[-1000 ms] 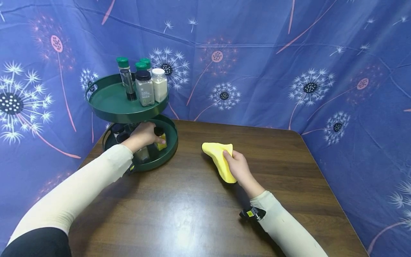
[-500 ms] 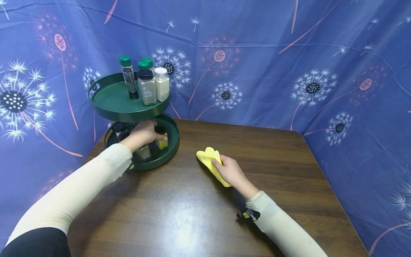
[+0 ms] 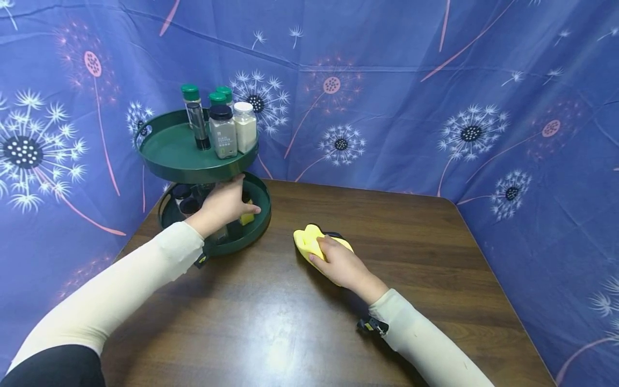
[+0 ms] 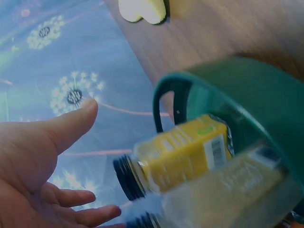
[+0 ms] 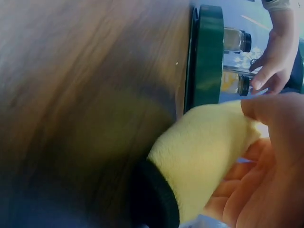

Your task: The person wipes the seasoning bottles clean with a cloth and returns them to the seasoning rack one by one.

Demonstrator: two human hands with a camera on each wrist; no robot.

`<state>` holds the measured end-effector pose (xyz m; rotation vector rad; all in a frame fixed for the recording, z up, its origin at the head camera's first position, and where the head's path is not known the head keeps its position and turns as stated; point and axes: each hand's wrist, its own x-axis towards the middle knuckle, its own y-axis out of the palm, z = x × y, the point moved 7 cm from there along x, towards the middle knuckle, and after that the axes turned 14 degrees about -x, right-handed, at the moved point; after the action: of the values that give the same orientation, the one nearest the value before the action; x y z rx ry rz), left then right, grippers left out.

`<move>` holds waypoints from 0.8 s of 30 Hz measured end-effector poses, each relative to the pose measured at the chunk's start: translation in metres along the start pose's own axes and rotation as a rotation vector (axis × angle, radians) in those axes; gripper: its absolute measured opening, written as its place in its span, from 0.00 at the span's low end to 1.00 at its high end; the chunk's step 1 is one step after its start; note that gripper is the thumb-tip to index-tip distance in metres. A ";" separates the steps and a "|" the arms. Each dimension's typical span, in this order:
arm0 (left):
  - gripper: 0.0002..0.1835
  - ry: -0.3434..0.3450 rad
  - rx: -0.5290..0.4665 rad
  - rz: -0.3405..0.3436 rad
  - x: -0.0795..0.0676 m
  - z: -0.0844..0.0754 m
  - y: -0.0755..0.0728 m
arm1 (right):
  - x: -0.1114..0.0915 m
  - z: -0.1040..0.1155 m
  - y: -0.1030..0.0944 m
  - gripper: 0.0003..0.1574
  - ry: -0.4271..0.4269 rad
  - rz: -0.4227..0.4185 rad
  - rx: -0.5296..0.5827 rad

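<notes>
My left hand (image 3: 224, 204) reaches between the two tiers of a round green tray stand, over the lower tray (image 3: 237, 246). In the left wrist view its thumb and fingers are spread, holding nothing, just short of the black cap of a yellow-labelled spice jar (image 4: 187, 152). A second, pale-filled jar (image 4: 228, 190) stands beside that one. My right hand (image 3: 344, 267) grips a yellow cloth (image 3: 307, 240) with dark edging, low over the wooden table. In the right wrist view the cloth (image 5: 199, 147) is bunched between thumb and fingers.
On the upper green tray (image 3: 169, 148) stand a black pepper jar (image 3: 223, 137), a white-capped jar (image 3: 245, 129), a slim dark bottle (image 3: 199, 129) and several green-capped bottles (image 3: 190, 94). A blue dandelion-print curtain (image 3: 387, 107) hangs behind the brown table (image 3: 406, 236).
My left hand has shifted slightly up and right, its thumb now sticking out further over the yellow-labelled jar. The right hand has moved left with the cloth, which is now more bunched.
</notes>
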<state>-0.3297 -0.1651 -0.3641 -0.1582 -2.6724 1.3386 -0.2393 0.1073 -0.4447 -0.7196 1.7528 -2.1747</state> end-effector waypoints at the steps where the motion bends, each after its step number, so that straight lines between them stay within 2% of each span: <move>1: 0.58 0.002 0.014 -0.006 -0.003 -0.003 0.001 | -0.001 0.001 0.001 0.16 -0.019 0.007 -0.022; 5: 0.55 0.046 0.068 -0.042 -0.012 -0.019 0.007 | -0.005 0.003 0.002 0.26 -0.074 0.038 -0.115; 11: 0.51 0.132 0.114 -0.114 -0.028 -0.042 0.015 | -0.012 0.006 0.001 0.30 -0.155 0.038 -0.203; 17: 0.47 0.195 0.119 -0.111 -0.040 -0.057 0.029 | -0.020 0.008 0.001 0.33 -0.219 0.042 -0.260; 24: 0.34 0.430 0.050 -0.071 -0.050 -0.072 0.043 | -0.024 0.009 -0.003 0.32 -0.269 0.013 -0.301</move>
<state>-0.2664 -0.0907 -0.3606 -0.3040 -2.2638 1.1892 -0.2142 0.1123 -0.4456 -1.0139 1.9466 -1.7251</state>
